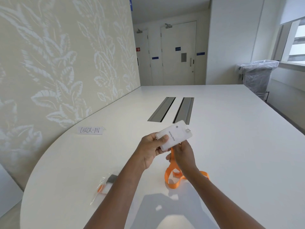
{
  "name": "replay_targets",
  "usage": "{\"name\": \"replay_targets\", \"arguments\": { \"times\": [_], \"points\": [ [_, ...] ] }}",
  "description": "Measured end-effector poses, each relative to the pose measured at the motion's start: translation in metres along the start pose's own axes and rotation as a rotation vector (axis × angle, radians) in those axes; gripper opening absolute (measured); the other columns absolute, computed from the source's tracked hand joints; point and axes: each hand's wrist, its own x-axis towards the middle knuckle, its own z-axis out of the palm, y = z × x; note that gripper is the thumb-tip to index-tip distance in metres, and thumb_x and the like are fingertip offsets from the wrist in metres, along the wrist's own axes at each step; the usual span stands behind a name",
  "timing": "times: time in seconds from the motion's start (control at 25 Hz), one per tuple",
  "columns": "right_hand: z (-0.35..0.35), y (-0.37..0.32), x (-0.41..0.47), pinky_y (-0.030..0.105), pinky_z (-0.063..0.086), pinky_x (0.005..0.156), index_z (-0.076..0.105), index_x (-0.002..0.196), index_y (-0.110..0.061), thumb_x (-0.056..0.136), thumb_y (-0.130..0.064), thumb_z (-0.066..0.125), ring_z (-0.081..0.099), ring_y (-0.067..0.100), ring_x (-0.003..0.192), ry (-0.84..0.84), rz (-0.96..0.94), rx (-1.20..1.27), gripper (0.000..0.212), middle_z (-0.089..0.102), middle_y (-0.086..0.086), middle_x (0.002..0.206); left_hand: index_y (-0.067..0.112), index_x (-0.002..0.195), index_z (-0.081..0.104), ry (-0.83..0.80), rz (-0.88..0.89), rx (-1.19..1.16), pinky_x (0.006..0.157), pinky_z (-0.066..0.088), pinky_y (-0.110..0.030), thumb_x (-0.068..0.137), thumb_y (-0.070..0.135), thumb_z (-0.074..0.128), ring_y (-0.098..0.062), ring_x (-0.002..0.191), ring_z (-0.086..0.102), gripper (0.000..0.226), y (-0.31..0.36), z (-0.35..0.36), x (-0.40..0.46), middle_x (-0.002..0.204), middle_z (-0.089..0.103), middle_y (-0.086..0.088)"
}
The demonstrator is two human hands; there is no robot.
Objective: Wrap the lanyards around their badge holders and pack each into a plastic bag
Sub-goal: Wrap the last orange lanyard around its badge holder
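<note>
Head view | left hand (151,148) pinches badge holder (174,135) | right hand (183,153) grips orange lanyard (175,175) at its 5 o'clock | above counter (231,146)

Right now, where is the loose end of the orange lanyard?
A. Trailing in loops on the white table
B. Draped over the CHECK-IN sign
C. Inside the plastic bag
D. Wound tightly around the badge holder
A: the orange lanyard hangs from the badge holder, which the left hand holds, past the right hand, and lies looped on the table.
</note>
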Motion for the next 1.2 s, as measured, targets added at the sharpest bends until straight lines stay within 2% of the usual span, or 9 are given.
{"name": "replay_targets", "arguments": {
  "times": [0.08,0.16,0.28,0.4,0.64,0.76,0.88,1.04,1.2],
  "points": [
    [0.003,-0.005,-0.002,0.03,0.056,0.051,0.059,0.098,-0.009,0.102,-0.013,0.04,0.072,0.023,0.057,-0.041,-0.044,0.007,0.02,0.072,0.005,0.075,0.003,0.115,0.069,0.004,0.017,-0.014,0.067,0.059,-0.029,0.076,0.023,0.08,-0.022,0.081,0.072,0.045,0.0,0.003,0.0,0.102,0.076,-0.012],
    [0.006,-0.009,-0.008,0.027,0.054,0.052,0.059,0.097,-0.013,0.103,-0.015,0.042,0.069,0.02,0.055,-0.074,-0.033,-0.013,0.017,0.071,0.005,0.074,0.006,0.111,0.07,0.095,0.082,0.003,0.068,0.059,-0.03,0.083,0.015,0.079,-0.022,0.08,0.071,0.031,0.002,0.002,0.002,0.099,0.076,-0.01],
    [0.011,-0.016,-0.018,0.019,0.047,0.046,0.06,0.093,-0.018,0.103,-0.019,0.044,0.06,0.014,0.047,-0.067,0.015,-0.072,0.019,0.066,0.002,0.071,0.019,0.1,0.072,0.294,0.188,0.201,0.069,0.061,-0.034,0.086,0.012,0.078,-0.021,0.084,0.071,0.016,0.006,-0.008,0.008,0.093,0.077,-0.003],
    [0.008,-0.032,-0.022,0.019,0.045,0.043,0.062,0.089,-0.014,0.097,-0.016,0.047,0.054,0.013,0.042,-0.068,0.047,-0.124,0.017,0.064,0.002,0.068,0.021,0.095,0.072,0.418,0.255,0.401,0.075,0.06,-0.043,0.085,0.015,0.078,-0.028,0.086,0.071,0.013,0.008,-0.014,0.012,0.091,0.077,-0.004],
    [0.001,-0.063,-0.03,0.02,0.05,0.045,0.065,0.092,-0.015,0.092,-0.016,0.057,0.058,0.01,0.044,-0.209,0.037,-0.388,0.008,0.073,0.001,0.074,0.027,0.091,0.068,0.586,0.37,0.702,0.062,0.051,-0.024,0.084,0.019,0.078,-0.019,0.081,0.067,0.014,0.014,-0.017,0.013,0.08,0.068,0.013],
    [-0.001,-0.075,-0.035,0.026,0.056,0.054,0.065,0.089,-0.019,0.091,-0.017,0.06,0.06,0.009,0.047,-0.21,-0.022,-0.472,0.006,0.073,-0.005,0.072,0.026,0.093,0.07,0.635,0.397,0.739,0.061,0.044,-0.022,0.085,0.019,0.077,-0.018,0.081,0.065,0.013,0.014,-0.019,0.014,0.078,0.065,0.016],
    [-0.001,-0.083,-0.04,0.015,0.048,0.047,0.064,0.084,-0.023,0.092,-0.018,0.058,0.063,0.004,0.048,-0.254,-0.024,-0.451,0.011,0.074,-0.009,0.072,0.017,0.099,0.072,0.689,0.428,0.725,0.059,0.043,-0.019,0.086,0.021,0.076,-0.019,0.082,0.065,0.014,0.015,-0.019,0.012,0.086,0.069,0.009],
    [-0.005,-0.07,-0.037,0.024,0.054,0.063,0.064,0.088,-0.023,0.089,-0.024,0.06,0.067,0.008,0.07,-0.245,0.051,-0.538,0.005,0.073,-0.009,0.078,0.017,0.099,0.071,0.663,0.466,0.619,0.06,0.047,-0.023,0.088,0.022,0.074,-0.02,0.082,0.067,0.012,0.024,-0.017,0.008,0.089,0.075,0.002],
    [-0.009,-0.048,-0.024,0.025,0.045,0.083,0.056,0.127,-0.019,0.089,-0.037,0.071,0.061,0.016,0.111,-0.207,0.112,-0.62,0.045,0.063,-0.004,0.123,0.02,0.099,0.071,0.577,0.522,0.549,0.062,0.055,-0.027,0.088,0.023,0.074,-0.017,0.083,0.069,0.012,0.039,-0.009,0.0,0.091,0.075,0.003]
  ]
}}
